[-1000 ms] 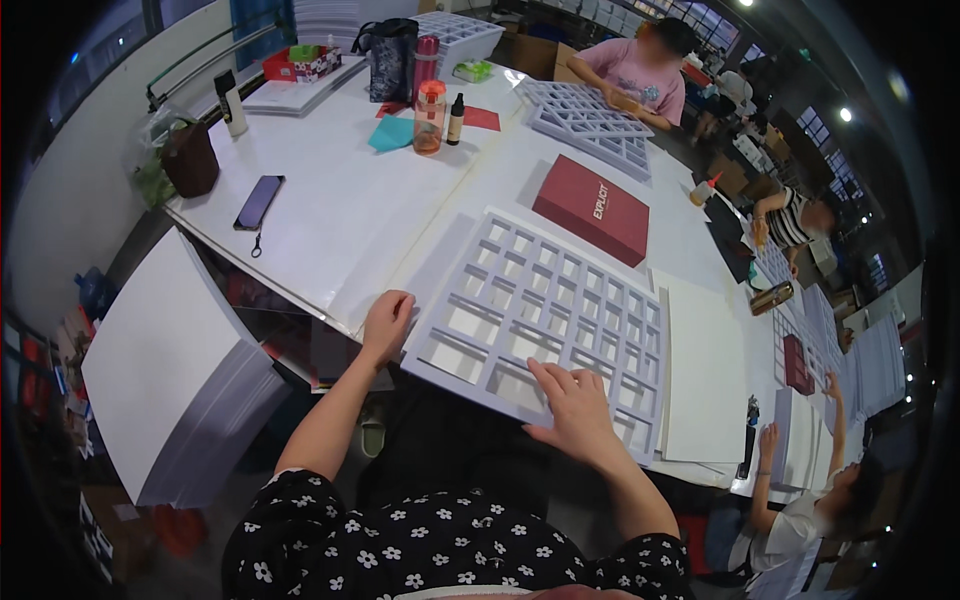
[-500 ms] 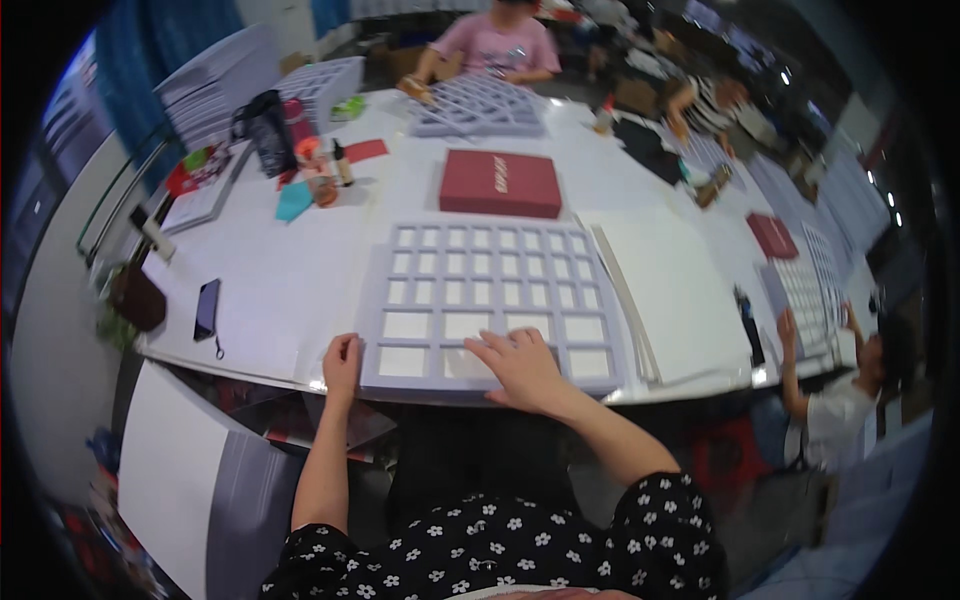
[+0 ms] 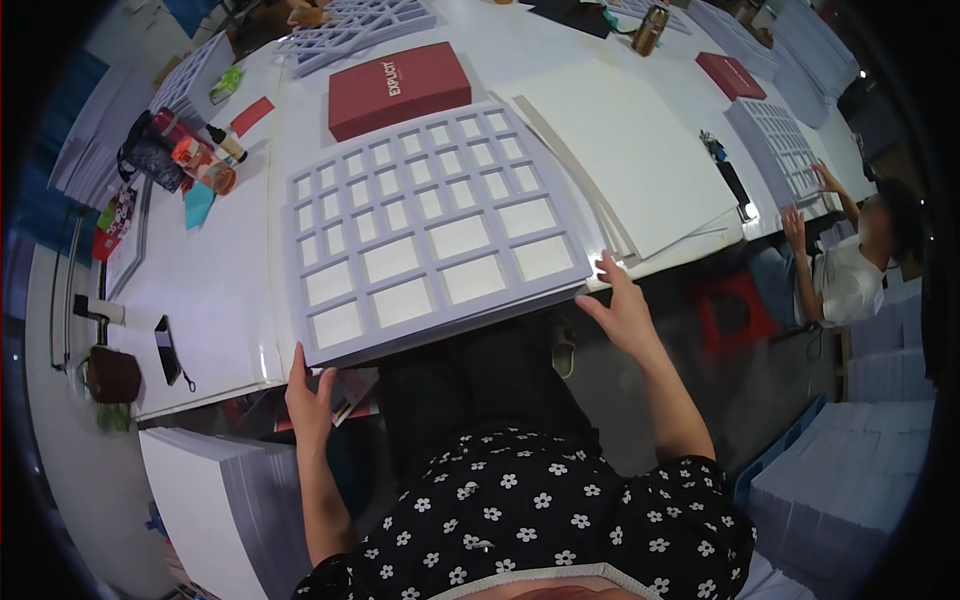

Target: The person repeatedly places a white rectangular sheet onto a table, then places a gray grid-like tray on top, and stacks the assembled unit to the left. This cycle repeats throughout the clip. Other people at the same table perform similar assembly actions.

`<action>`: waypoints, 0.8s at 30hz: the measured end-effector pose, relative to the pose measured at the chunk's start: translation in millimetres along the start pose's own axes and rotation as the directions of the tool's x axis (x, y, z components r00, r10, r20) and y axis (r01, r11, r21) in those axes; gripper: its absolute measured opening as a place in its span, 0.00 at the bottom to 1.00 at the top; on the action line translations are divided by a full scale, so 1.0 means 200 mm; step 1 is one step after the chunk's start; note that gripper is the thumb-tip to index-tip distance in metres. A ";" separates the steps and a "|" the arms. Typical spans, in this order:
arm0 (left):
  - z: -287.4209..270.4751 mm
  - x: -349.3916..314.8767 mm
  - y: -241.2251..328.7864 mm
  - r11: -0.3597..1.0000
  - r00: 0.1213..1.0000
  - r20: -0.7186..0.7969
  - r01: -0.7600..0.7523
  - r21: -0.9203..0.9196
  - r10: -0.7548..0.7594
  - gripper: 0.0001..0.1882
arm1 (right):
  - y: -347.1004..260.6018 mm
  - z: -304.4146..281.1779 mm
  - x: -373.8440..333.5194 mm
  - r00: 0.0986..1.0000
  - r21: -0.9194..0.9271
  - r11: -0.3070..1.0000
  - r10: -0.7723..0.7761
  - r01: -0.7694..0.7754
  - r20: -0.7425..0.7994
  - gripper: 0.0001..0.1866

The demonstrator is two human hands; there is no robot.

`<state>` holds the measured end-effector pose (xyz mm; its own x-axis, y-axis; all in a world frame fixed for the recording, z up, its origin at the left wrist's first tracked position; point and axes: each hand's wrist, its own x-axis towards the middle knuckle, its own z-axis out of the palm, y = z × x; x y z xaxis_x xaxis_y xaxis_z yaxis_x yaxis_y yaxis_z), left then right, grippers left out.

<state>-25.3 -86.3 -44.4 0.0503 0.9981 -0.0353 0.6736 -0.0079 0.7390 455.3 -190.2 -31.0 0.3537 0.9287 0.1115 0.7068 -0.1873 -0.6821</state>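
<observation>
I've got a pale lavender compartment tray (image 3: pixel 424 246) lying flat at the near edge of the white desk (image 3: pixel 230 290), right in front of the wearer; rows of small cells at the far side, larger ones nearest, white bottoms showing; I read no print on it. Left hand (image 3: pixel 312 400) is at the tray's near left corner, fingers extended, thumb apart, not closed on anything; right hand (image 3: pixel 622 310) is spread at the near right corner, thumb by the edge; from here I can't tell whether either one touches.

Just beyond the tray sits a dark red box (image 3: pixel 400 92), pale lettering on its lid, one large word over a smaller line, both running sideways from my view; to the right, white boards (image 3: pixel 640 150) in a loose pile; to the left, an orange bottle (image 3: pixel 205 165), a small dark-capped bottle (image 3: pixel 227 145), any label too blurred for me, and teal paper (image 3: pixel 199 205); phone (image 3: pixel 167 350) near the desk's left end.

Farther right, a second red box (image 3: pixel 730 76), marking too small to read; below it, a co-worker (image 3: pixel 845 275) with hands by another tray (image 3: pixel 770 150).
</observation>
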 end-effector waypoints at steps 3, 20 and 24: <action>0.02 0.02 0.05 0.999 0.997 -0.063 -0.037 -0.008 0.036 0.29 | -0.01 0.03 0.00 0.998 0.073 0.997 0.014 -0.018 0.062 0.39; 0.05 0.04 0.00 0.991 0.978 -0.178 -0.099 0.086 0.113 0.20 | -0.03 0.04 -0.01 0.994 0.110 0.992 0.045 -0.056 0.098 0.32; 0.01 0.05 -0.03 0.998 0.987 -0.153 -0.055 0.002 0.054 0.24 | 0.00 0.01 0.02 0.971 0.233 0.957 0.131 -0.176 0.198 0.29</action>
<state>-27.0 -75.5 -51.6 -0.0262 0.9938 0.1081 0.6716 -0.0626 0.7383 455.8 -185.4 -31.9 0.3148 0.9410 -0.1239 0.4714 -0.2683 -0.8401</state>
